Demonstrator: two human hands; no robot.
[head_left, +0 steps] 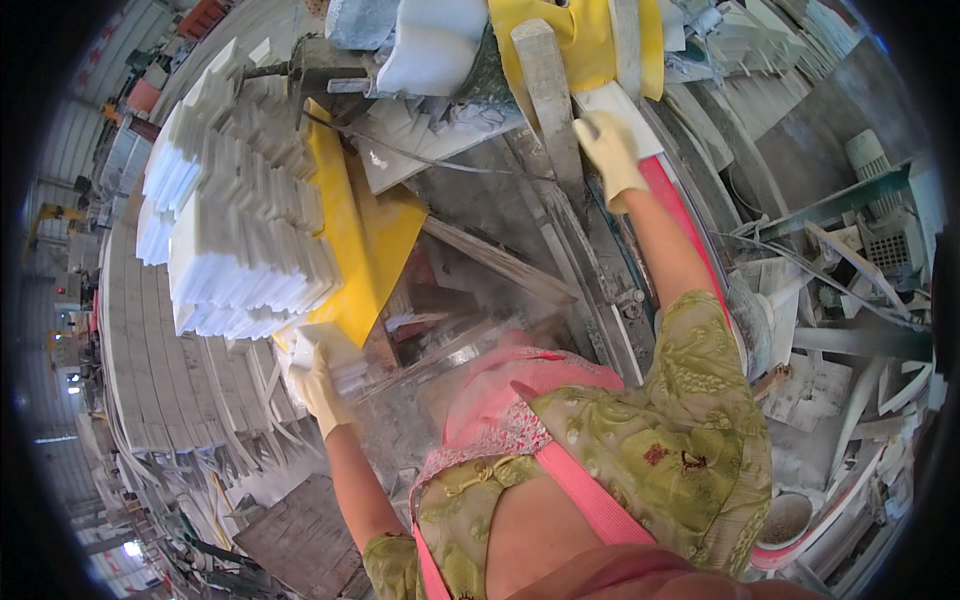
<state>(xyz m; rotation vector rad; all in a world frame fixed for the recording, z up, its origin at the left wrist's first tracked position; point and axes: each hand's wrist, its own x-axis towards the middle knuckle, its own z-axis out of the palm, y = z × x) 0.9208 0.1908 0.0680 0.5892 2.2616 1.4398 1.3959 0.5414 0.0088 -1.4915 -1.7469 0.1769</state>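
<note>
A pale glove covers my left hand [316, 388], whose fingers close on the edge of a white stone tile [336, 346]. That tile is beside the lower end of a large stack of white tiles [245, 250] at the left. My right hand [608, 158], gloved the same way and a little blurred, reaches forward. Its fingers are stretched out over another white tile [618, 108], which lies on a narrow machine bed with a red strip [664, 195]. The fingertips seem to touch the tile's near-left part.
A yellow sheet [350, 250] hangs beside the stack, and another yellow sheet [565, 40] drapes over the machine ahead. An upright wooden post [548, 85] stands left of my right hand. Grey planks [160, 370] lie under the stack. Scrap pieces and a perforated basket [890, 252] are at the right.
</note>
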